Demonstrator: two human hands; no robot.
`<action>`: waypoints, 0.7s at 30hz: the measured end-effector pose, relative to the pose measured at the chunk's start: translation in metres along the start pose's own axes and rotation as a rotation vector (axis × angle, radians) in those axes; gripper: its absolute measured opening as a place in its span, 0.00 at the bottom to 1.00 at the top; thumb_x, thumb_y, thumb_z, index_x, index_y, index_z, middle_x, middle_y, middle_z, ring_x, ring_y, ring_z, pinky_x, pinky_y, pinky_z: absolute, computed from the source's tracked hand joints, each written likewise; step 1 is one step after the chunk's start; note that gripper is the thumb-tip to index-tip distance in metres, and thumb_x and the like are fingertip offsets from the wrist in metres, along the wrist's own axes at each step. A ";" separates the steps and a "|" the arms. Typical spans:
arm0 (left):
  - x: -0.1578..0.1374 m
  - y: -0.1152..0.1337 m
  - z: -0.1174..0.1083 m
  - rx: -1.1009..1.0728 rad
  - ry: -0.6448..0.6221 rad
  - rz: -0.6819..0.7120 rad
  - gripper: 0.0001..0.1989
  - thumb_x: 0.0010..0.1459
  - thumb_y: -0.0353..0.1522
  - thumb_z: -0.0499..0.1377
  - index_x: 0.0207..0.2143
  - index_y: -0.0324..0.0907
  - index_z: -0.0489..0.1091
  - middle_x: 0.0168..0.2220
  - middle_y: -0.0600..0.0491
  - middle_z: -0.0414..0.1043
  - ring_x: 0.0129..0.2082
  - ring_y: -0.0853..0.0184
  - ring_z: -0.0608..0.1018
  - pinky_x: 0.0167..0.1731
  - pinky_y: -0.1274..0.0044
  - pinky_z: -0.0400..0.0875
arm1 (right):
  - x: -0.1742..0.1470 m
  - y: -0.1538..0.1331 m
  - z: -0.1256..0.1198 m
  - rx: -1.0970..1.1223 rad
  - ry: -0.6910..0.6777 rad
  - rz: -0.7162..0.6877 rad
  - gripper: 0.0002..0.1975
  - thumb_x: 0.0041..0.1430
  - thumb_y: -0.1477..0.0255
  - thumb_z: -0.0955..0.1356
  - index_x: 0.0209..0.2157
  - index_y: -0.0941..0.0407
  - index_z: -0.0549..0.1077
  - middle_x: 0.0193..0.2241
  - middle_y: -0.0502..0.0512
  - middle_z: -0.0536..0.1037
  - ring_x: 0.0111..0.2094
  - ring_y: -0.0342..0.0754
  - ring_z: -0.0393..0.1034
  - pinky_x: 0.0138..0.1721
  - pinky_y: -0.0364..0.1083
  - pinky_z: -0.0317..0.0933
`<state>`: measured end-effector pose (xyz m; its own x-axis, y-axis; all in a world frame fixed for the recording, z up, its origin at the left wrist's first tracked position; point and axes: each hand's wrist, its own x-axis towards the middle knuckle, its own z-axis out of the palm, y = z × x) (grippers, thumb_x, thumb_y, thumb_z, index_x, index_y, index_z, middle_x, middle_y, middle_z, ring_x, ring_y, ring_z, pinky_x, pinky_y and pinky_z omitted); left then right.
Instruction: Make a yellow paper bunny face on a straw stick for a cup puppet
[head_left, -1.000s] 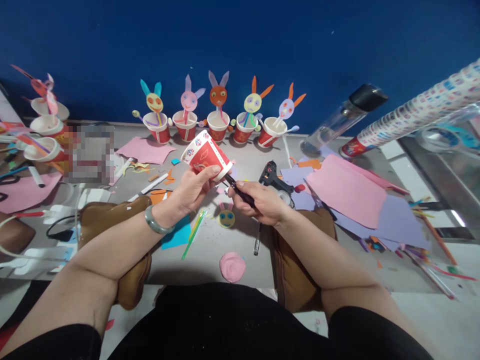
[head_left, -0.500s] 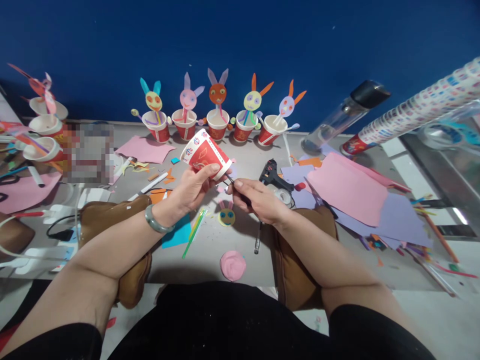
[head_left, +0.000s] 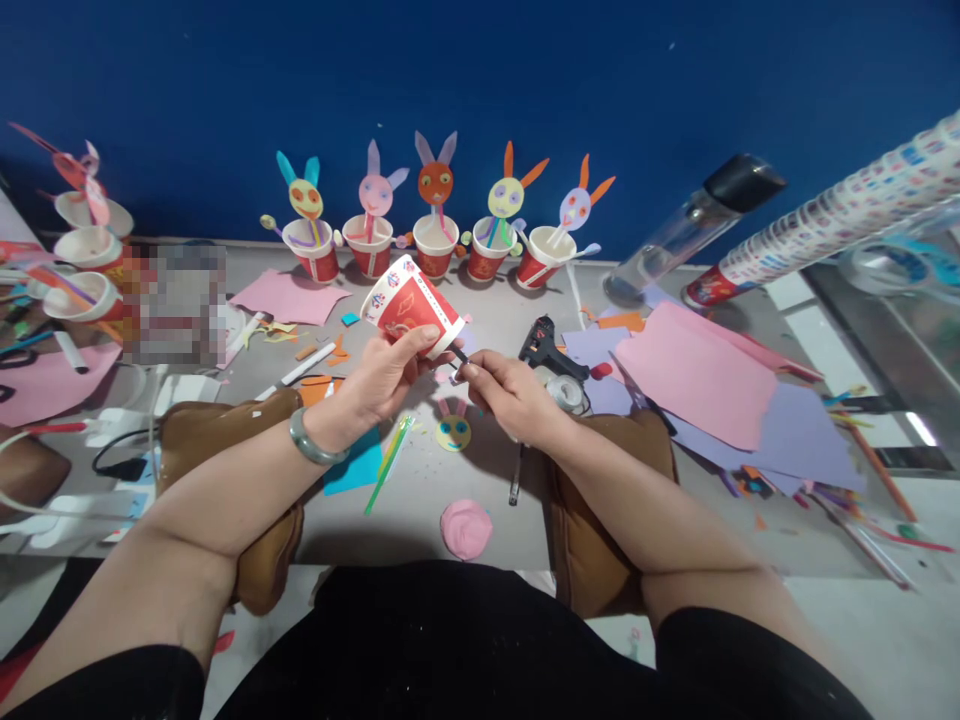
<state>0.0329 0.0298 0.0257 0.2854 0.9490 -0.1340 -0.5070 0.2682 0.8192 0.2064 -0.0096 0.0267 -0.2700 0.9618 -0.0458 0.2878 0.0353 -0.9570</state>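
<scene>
A red and white paper cup (head_left: 415,308) is tilted in my left hand (head_left: 390,375), its open mouth to the upper left and its base toward my right hand. Thumb and fingers wrap the cup near its base. My right hand (head_left: 514,395) pinches a slim dark tool (head_left: 460,357), whose tip is at the cup's base; its kind is hard to make out. Below the hands lies a yellow paper rabbit face (head_left: 453,432) with pink ears. Green and yellow pipe-like strips (head_left: 390,465) rest left of it, and a round pink paper piece (head_left: 466,529) lies nearer to me.
Several cups with paper rabbits (head_left: 436,245) line the back. A black glue gun (head_left: 551,350), a roll of tape (head_left: 564,393) and pink paper sheets (head_left: 697,375) are on the right. Further back stand a clear bottle (head_left: 675,240) and a long cup stack (head_left: 832,215). Power strips (head_left: 90,515) lie left.
My right hand has shifted slightly, its fingers more extended along the dark tool. The cup stays tilted in my left hand at almost the same place.
</scene>
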 end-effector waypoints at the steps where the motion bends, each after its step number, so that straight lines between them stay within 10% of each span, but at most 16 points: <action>1: 0.000 0.000 0.000 0.005 -0.001 -0.004 0.21 0.44 0.40 0.72 0.38 0.39 0.74 0.33 0.51 0.80 0.32 0.65 0.83 0.36 0.72 0.78 | 0.000 -0.001 0.000 0.097 -0.066 0.046 0.17 0.67 0.58 0.63 0.33 0.57 0.71 0.17 0.44 0.64 0.19 0.39 0.55 0.24 0.42 0.50; 7: -0.001 0.000 -0.002 0.014 0.018 -0.004 0.18 0.46 0.39 0.71 0.37 0.40 0.74 0.33 0.52 0.80 0.34 0.65 0.82 0.40 0.71 0.77 | 0.004 0.002 -0.004 0.469 -0.215 0.261 0.21 0.65 0.53 0.63 0.33 0.57 0.71 0.14 0.42 0.62 0.15 0.37 0.48 0.18 0.42 0.40; 15: 0.000 -0.002 -0.003 0.008 0.024 -0.010 0.19 0.46 0.41 0.71 0.37 0.42 0.74 0.33 0.53 0.81 0.33 0.66 0.82 0.38 0.73 0.77 | 0.001 0.002 -0.001 0.044 0.096 0.014 0.15 0.62 0.58 0.70 0.32 0.56 0.70 0.18 0.42 0.65 0.21 0.38 0.55 0.24 0.42 0.50; 21: 0.002 -0.002 -0.006 -0.009 0.041 -0.049 0.19 0.46 0.42 0.72 0.37 0.42 0.74 0.34 0.54 0.80 0.34 0.67 0.81 0.38 0.74 0.77 | -0.001 -0.002 0.002 0.339 -0.118 0.114 0.25 0.66 0.50 0.62 0.34 0.58 0.73 0.15 0.44 0.66 0.16 0.38 0.53 0.20 0.42 0.46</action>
<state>0.0298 0.0319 0.0203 0.2764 0.9408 -0.1964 -0.5005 0.3153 0.8062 0.2044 -0.0116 0.0285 -0.3635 0.9157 -0.1714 0.0072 -0.1812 -0.9834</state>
